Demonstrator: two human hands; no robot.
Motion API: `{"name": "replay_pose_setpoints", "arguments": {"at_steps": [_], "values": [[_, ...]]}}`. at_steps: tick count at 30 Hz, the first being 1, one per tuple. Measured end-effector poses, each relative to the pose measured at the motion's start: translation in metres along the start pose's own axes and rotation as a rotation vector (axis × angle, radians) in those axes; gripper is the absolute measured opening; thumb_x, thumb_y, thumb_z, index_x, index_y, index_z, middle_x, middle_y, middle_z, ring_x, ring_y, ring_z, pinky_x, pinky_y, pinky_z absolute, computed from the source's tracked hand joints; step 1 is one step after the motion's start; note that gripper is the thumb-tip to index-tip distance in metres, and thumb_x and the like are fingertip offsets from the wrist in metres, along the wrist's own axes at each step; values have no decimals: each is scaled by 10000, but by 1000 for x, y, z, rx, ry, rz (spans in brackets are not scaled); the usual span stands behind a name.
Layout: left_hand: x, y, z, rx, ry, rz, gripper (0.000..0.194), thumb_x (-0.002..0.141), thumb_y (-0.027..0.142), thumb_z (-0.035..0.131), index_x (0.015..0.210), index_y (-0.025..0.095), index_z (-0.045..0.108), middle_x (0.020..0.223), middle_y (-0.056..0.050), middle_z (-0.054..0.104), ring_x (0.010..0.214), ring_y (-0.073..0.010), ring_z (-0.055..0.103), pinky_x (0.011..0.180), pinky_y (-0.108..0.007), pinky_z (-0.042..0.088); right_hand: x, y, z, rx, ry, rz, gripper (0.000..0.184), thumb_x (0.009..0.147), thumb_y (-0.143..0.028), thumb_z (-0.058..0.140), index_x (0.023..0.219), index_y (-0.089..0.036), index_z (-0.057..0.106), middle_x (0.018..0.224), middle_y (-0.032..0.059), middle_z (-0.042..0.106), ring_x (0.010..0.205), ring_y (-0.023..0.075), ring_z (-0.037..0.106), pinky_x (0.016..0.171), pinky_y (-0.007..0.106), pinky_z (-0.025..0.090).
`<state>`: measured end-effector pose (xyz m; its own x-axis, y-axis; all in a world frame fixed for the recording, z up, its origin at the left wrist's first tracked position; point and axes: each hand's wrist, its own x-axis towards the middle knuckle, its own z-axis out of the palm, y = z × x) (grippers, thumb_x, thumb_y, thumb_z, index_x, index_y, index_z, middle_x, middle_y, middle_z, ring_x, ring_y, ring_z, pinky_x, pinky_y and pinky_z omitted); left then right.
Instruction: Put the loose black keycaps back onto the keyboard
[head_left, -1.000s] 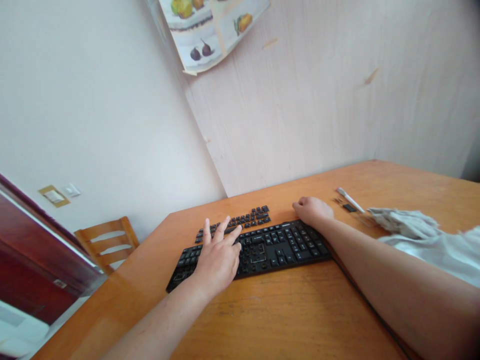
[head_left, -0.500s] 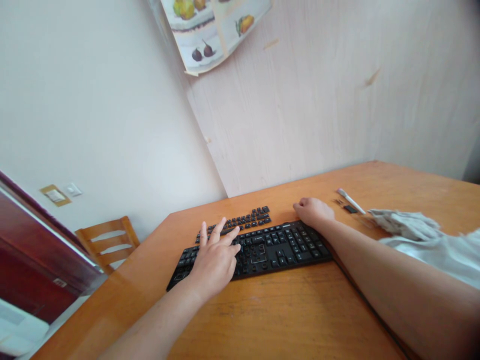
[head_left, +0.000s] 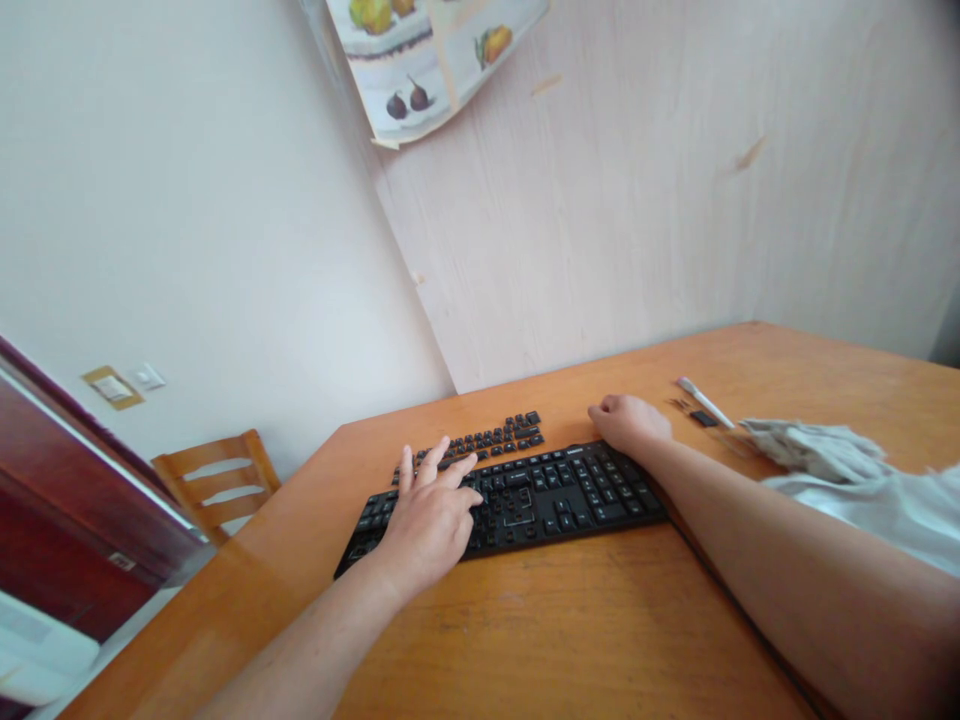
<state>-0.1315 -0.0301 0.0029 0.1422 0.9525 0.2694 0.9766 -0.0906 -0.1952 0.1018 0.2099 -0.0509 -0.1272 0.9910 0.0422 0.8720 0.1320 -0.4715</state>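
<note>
Black keyboard (head_left: 566, 497) lies on the wooden table (head_left: 525, 640), the centre of this clock. Loose keycaps (head_left: 528, 433) sit in rows at 12 o'clock, just beyond its far edge. The left hand (head_left: 427, 520) covers its 9 o'clock part, fingers spread apart. At 2 o'clock, the right hand (head_left: 630, 423) is curled by the far edge; whether it grips anything cannot be told. Its forearm blocks the 3 o'clock end, with a cable (head_left: 739, 605) running alongside toward 4. Past that hand, at 2, are a white brush-like tool (head_left: 705, 402) and small black piece (head_left: 703, 418); grey cloth (head_left: 817, 447) bunches near 3. Table wood stretches toward 6, between the forearms. The table's left edge slants from 10 to 8, near a chair (head_left: 225, 485); its far edge meets the wall panel (head_left: 600, 220).
</note>
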Motion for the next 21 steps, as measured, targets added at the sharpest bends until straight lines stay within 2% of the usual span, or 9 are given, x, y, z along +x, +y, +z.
{"name": "replay_pose_setpoints", "arguments": {"at_steps": [4, 8, 11, 14, 18, 21], "values": [[10, -6, 1, -21, 31, -61, 320, 843, 182, 509, 968, 353, 749, 1437, 58, 551, 1468, -340, 225, 1160, -693, -36, 0, 0, 1, -7, -2, 3, 436, 879, -476, 391, 985, -230, 735, 1068, 128, 712, 1014, 297, 648, 769, 359, 483], [37, -22, 8, -60, 46, -123, 336, 888, 224, 466, 1040, 359, 733, 1417, 50, 571, 1449, -333, 261, 1151, -701, 54, -1, 0, 1, -2, 4, 8, 438, 878, -477, 386, 981, -231, 734, 1076, 127, 712, 1019, 301, 646, 758, 357, 481], [65, -35, 20, -97, 6, -184, 339, 898, 253, 461, 1080, 364, 725, 1417, 39, 573, 1431, -343, 290, 1127, -706, 134, -2, -1, 0, 3, 11, 9, 437, 881, -473, 385, 985, -235, 736, 1075, 125, 712, 1016, 295, 647, 760, 350, 478], [95, -44, 36, -105, -37, -210, 341, 895, 257, 466, 1077, 367, 732, 1411, 38, 579, 1424, -337, 302, 1132, -669, 159, -3, -2, -1, 4, 3, 18, 435, 881, -462, 388, 984, -229, 742, 1068, 133, 711, 1010, 290, 647, 758, 343, 476], [131, -48, 55, -143, -102, -223, 343, 903, 286, 470, 1105, 385, 729, 1415, 37, 575, 1425, -324, 302, 1139, -624, 175, -3, -2, -1, 3, 8, 18, 436, 878, -467, 374, 956, -232, 733, 1049, 128, 713, 995, 296, 649, 733, 348, 472], [153, -49, 65, -192, -99, -258, 276, 881, 347, 535, 1053, 388, 748, 1374, 43, 607, 1402, -303, 335, 1148, -565, 205, -3, -2, 0, 0, 18, 18, 427, 874, -473, 365, 919, -242, 722, 1026, 116, 716, 981, 298, 652, 721, 354, 468]]}}
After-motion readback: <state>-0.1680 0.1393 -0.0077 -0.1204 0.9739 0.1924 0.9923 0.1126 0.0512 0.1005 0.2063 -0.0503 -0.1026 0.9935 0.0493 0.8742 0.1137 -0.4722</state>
